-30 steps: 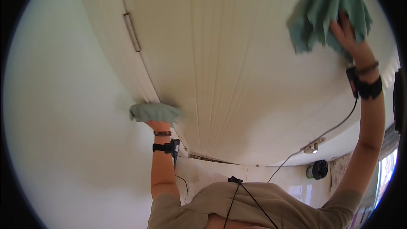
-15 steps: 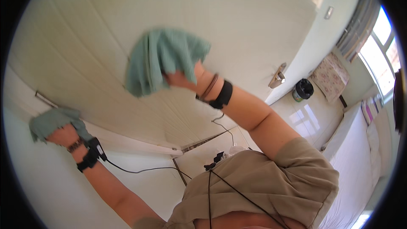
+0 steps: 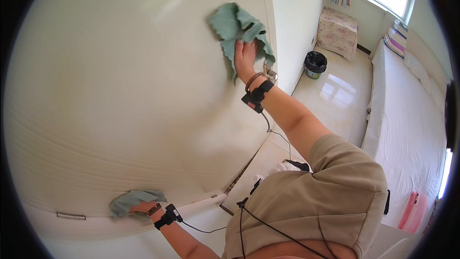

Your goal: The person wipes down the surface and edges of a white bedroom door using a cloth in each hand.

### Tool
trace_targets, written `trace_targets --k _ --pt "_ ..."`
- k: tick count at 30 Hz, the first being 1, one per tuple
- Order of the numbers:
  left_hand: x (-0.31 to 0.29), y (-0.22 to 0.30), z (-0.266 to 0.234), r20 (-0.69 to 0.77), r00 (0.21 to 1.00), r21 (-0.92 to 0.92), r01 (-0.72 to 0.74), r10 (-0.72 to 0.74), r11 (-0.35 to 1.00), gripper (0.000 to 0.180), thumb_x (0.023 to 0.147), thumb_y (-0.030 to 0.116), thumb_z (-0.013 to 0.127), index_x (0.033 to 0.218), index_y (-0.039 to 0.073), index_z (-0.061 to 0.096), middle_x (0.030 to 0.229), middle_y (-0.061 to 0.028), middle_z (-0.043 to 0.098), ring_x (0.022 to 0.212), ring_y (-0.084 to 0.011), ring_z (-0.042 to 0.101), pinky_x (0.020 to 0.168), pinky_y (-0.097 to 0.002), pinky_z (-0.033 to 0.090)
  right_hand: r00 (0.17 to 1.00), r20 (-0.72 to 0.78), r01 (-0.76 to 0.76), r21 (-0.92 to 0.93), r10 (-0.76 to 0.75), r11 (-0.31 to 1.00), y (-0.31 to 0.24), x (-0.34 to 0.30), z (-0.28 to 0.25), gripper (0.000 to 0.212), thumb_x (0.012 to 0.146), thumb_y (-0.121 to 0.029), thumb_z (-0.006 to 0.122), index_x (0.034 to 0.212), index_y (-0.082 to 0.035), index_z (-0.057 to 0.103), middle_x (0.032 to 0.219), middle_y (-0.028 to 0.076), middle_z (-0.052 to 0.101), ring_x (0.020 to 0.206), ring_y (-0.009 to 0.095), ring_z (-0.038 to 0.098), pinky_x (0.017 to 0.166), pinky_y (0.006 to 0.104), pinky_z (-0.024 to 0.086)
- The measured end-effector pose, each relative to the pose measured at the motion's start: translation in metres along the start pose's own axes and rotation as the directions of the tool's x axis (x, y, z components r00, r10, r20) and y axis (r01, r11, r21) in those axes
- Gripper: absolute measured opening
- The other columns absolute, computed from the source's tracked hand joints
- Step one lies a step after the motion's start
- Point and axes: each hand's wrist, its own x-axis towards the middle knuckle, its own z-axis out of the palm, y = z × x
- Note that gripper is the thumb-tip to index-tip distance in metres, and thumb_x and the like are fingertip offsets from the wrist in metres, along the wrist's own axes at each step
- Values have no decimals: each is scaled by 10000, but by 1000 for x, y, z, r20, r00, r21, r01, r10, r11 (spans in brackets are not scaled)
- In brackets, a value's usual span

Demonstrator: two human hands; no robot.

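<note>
My right hand (image 3: 246,56) presses a crumpled grey-green cloth (image 3: 227,21) against a cream door (image 3: 120,91), close to its outer edge. The metal door handle (image 3: 272,75) sits just beside my wrist, partly covered by the cloth and hand. Down at the lower left, my left hand (image 3: 142,206) is closed on a second grey-green cloth (image 3: 125,202) by the door's hinged edge. A metal hinge (image 3: 71,216) lies to the left of that cloth. Both wrists carry black straps with small cabled boxes.
Beyond the door edge, a lined bin (image 3: 315,64) stands on the shiny tiled floor (image 3: 330,100). Behind it is a box-shaped piece under a floral cover (image 3: 337,29). A white-sheeted bed (image 3: 407,129) fills the right side, with folded bedding (image 3: 396,38) at its far end.
My right hand and its cloth have slid across the door to its handle side. The view has turned right, showing more bed and floor; my left hand stays by the hinged edge.
</note>
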Motion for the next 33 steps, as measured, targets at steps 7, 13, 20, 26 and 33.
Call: trace_targets --k 7,13,20,26,33 --pt "-1 80 -11 -960 222 -269 -542 -173 797 510 825 383 405 1193 33 354 1298 -156 262 1175 -312 252 965 -483 149 948 297 140 -52 -118 989 18 -5 -6 419 756 -140 391 1150 -2 366 1211 187 334 1138 336 254 961 427 152" --pt "47 43 95 -790 613 -150 -216 14 965 1091 494 521 680 1294 100 70 1322 -221 -3 1213 -393 2 961 -557 36 839 479 371 -157 -258 915 -17 225 -13 250 719 -82 413 944 -17 498 1014 165 485 942 392 386 826 435 297" --pt "-24 95 13 -727 686 -274 -278 -9 921 903 531 484 643 1198 105 167 1219 -189 106 1126 -364 104 896 -533 105 649 463 710 -84 -603 699 67 190 -37 462 743 -194 466 1163 -22 376 1248 191 297 1167 369 240 984 435 149" --pt "-61 132 -34 -748 663 -292 -383 40 877 745 562 452 611 1116 109 250 1132 -161 200 1052 -339 192 840 -514 165 191 55 954 -247 -980 172 -23 340 4 277 611 -200 515 857 -98 590 930 89 559 949 262 490 834 405 375" --pt "-97 186 -76 -791 598 -293 -555 128 778 565 599 415 573 1020 114 347 1029 -129 309 965 -310 294 775 -490 234 217 179 940 -304 -960 156 -151 477 26 154 741 -124 445 752 -14 553 737 158 575 668 257 567 594 333 453"
